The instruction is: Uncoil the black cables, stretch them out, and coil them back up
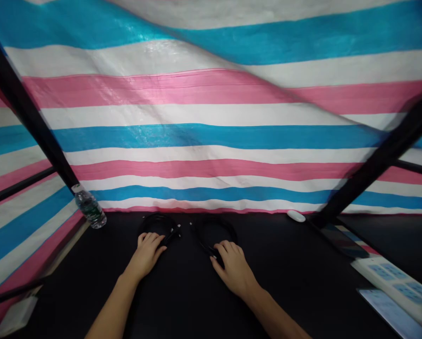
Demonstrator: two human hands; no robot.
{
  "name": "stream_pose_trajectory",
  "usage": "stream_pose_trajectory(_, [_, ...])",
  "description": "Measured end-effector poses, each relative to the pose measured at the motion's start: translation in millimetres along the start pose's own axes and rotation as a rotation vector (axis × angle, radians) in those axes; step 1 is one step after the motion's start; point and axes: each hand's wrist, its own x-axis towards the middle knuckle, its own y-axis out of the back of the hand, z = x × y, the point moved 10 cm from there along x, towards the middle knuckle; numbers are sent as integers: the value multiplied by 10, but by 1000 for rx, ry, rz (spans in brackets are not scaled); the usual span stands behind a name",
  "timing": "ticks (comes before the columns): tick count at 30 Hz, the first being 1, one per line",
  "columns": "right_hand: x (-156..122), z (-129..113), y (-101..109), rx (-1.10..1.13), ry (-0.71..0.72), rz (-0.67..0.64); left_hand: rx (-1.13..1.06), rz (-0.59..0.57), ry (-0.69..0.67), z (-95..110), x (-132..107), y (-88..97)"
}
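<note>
Two coiled black cables lie on a black table point(182, 292). My left hand point(146, 254) rests palm down on the near edge of the left cable coil point(157, 223), whose silver plug ends point(175, 230) stick out to the right. My right hand point(234, 266) lies on the near part of the right cable coil point(214, 233). Both hands have their fingers spread flat and loosely curved over the cables, and neither visibly grips anything.
A clear plastic water bottle point(90, 207) stands at the back left by a black frame post point(27, 113). A small white object point(296, 216) lies at the back right. A power strip point(394, 278) and a phone-like slab point(341, 240) sit at the right. A striped tarp point(211, 117) walls the back.
</note>
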Motion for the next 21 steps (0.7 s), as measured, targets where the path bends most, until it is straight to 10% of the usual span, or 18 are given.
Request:
stream_pose_trajectory(15, [42,-20,24,9,-18,18,-112,66,-28,13,33,25])
stream_pose_trajectory(21, [43,-32,35,21,-21,23,-151,339,196,-491,19,573])
